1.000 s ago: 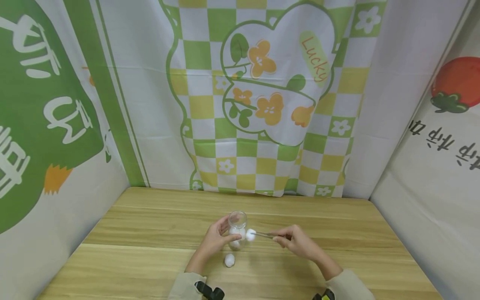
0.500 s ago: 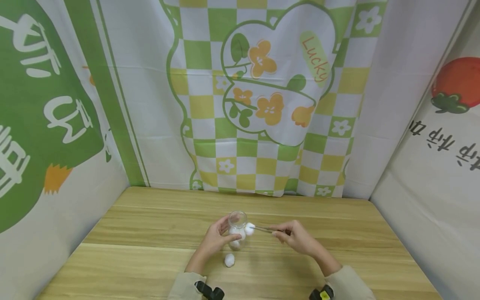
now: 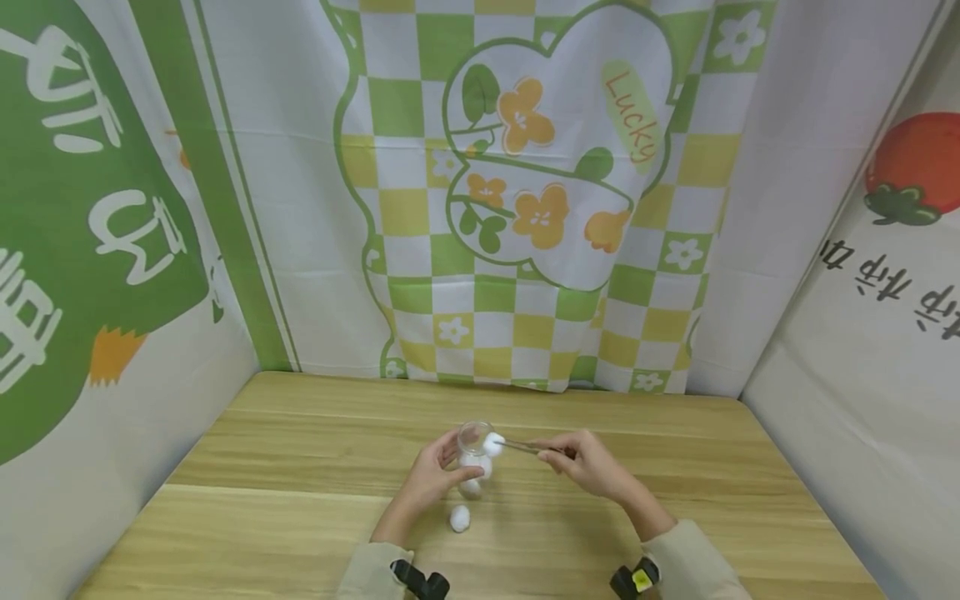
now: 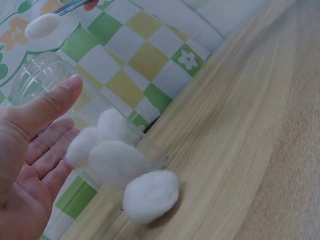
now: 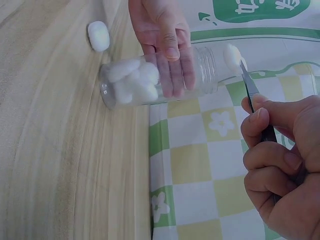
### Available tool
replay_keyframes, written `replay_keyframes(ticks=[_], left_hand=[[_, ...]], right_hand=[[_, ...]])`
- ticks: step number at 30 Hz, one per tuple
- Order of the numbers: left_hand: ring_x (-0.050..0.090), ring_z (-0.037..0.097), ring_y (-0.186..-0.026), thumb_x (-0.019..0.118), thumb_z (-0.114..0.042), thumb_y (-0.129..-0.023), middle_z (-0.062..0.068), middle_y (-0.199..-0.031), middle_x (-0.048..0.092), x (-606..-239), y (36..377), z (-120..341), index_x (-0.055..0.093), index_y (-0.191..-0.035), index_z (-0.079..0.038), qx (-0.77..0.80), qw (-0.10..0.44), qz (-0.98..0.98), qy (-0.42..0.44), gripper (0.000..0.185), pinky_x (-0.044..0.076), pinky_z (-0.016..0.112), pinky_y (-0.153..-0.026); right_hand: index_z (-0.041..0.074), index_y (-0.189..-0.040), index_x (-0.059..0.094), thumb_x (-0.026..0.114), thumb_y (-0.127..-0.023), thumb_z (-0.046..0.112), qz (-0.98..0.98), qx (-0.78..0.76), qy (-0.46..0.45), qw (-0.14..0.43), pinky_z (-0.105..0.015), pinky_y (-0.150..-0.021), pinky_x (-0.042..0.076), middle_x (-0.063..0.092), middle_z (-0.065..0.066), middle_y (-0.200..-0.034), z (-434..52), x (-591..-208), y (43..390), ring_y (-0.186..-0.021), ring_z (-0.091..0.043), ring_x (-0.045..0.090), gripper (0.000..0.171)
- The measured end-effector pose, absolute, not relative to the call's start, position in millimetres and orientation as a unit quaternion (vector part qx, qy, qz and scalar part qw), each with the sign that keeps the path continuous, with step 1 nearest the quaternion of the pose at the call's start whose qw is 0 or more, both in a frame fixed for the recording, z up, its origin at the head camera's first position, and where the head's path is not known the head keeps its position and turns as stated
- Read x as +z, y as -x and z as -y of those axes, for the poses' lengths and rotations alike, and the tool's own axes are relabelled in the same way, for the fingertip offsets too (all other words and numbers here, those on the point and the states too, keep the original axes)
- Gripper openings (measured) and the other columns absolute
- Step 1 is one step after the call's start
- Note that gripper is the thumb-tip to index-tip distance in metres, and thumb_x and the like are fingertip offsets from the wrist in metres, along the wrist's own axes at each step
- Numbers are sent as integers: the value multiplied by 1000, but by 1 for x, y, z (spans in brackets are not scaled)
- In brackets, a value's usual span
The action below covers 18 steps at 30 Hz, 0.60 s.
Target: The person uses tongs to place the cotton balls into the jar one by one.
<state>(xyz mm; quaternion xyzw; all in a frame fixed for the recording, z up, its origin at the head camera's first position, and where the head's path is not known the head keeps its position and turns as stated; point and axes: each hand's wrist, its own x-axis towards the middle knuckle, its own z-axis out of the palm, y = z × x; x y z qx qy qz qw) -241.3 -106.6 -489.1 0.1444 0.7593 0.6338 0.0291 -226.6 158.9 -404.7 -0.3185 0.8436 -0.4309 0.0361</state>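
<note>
A clear jar (image 5: 202, 75) stands upright on the table, several white cotton balls (image 5: 127, 80) in its lower part. My left hand (image 3: 435, 477) holds it, thumb at the near side and fingers behind. In my right hand (image 3: 588, 467) are metal tweezers (image 5: 250, 85), pinched between thumb and fingers. Their tips grip one cotton ball (image 4: 42, 26), which hangs just above the jar's open mouth (image 3: 476, 437) in both wrist views. Another cotton ball (image 3: 460, 518) lies on the table in front of the jar.
The wooden table (image 3: 315, 450) extends to both sides and behind the jar. A green and yellow checked cloth (image 3: 491, 333) hangs at the table's back edge. Printed cloth walls (image 3: 847, 367) close in the left and right sides.
My right hand has risen and shifted slightly left, lifting the tweezers and cotton ball from beside the jar up to its rim. The left hand and jar have stayed in place.
</note>
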Motion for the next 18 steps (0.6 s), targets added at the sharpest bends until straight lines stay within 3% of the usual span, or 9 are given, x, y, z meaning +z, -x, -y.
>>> replay_keyframes(ticks=[11, 18], left_hand=[[45, 41, -137, 77, -19, -81, 21, -146, 48, -488, 242, 105, 42, -144, -4, 630, 28, -765, -128, 73, 38, 52, -117], [46, 40, -136, 77, -18, -82, 21, -145, 50, -487, 240, 105, 43, -143, -4, 628, 25, -766, -134, 71, 40, 52, -116]], right_hand=[[-8, -116, 66, 58, -96, 12, -849, -422, 317, 19, -13, -42, 29, 54, -13, -61, -150, -402, 234, -49, 5, 29, 29], [-10, -115, 66, 59, -95, 9, -847, -428, 316, 14, -13, -42, 29, 58, -21, -64, -146, -403, 239, -49, 5, 30, 28]])
